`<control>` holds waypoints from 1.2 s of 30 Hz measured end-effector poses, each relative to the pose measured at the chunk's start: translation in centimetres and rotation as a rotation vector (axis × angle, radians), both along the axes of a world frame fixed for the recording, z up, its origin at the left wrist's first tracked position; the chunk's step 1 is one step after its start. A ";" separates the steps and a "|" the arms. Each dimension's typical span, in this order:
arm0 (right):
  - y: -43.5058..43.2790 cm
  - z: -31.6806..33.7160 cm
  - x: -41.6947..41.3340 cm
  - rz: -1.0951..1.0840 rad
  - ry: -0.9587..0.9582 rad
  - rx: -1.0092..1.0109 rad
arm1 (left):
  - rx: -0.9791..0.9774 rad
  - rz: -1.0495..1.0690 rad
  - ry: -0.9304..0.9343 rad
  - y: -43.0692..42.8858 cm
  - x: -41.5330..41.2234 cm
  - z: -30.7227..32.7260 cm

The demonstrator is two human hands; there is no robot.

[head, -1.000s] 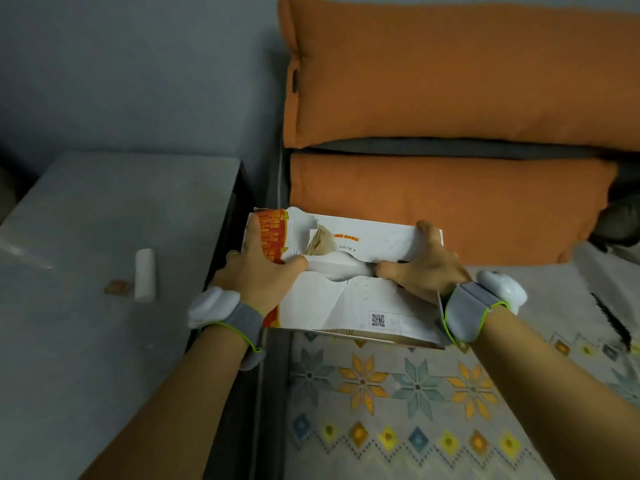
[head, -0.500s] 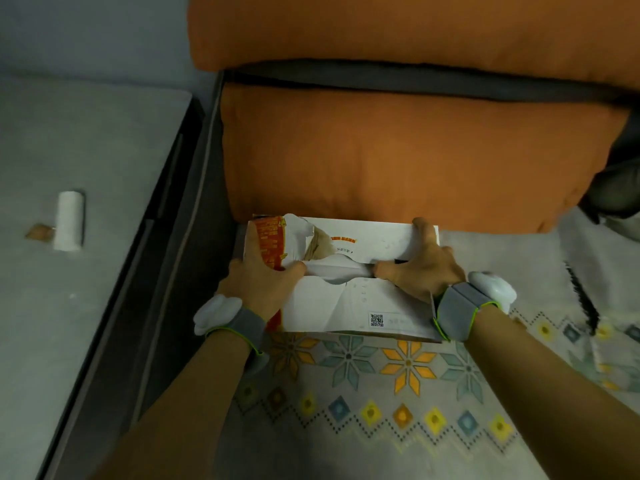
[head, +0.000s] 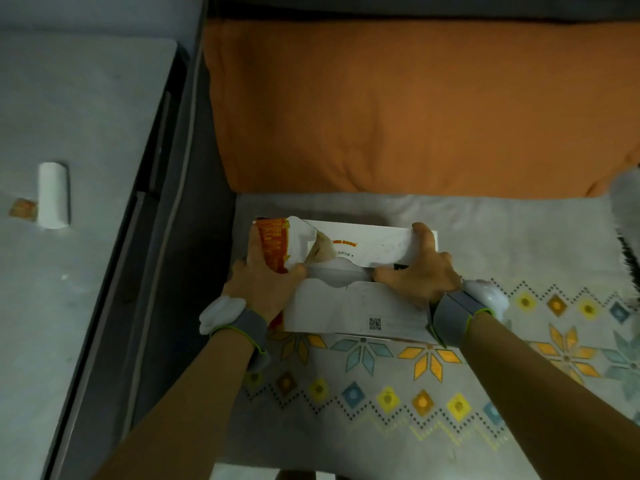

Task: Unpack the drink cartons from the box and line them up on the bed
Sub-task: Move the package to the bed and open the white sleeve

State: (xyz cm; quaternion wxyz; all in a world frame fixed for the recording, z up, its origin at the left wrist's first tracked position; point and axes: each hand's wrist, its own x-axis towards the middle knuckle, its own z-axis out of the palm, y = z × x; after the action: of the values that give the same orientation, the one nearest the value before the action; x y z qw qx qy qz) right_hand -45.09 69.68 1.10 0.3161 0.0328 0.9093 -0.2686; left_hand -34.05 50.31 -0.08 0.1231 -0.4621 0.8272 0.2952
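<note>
A white cardboard box (head: 349,306) with an orange printed left end and a QR code on its near flap sits on the patterned bed sheet (head: 398,393), just in front of the orange pillow. My left hand (head: 263,282) grips the box's left end, thumb at the gap between the top flaps. My right hand (head: 419,271) grips the right end, fingers over the far flap and thumb in the same gap. The flaps are nearly closed, so no drink cartons show.
A large orange pillow (head: 398,109) lies across the head of the bed. A grey bedside surface (head: 76,237) at the left carries a small white roll (head: 53,195) and a brown scrap (head: 22,208). A dark gap (head: 156,271) separates it from the bed.
The box, held in both hands, has moved from over the bed's left edge to the right and down onto the sheet. Both hands keep the same hold.
</note>
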 end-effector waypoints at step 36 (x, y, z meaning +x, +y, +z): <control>0.4 6.2 -1.9 -0.459 0.294 -0.442 | -0.418 -0.350 0.351 -2.2 1.5 5.1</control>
State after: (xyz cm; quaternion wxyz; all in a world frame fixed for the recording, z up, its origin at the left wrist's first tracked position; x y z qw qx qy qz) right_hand -47.03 70.11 7.31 0.1126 0.1280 0.8339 -0.5250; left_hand -32.58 48.06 4.98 -0.0702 -0.2700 0.9454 0.1684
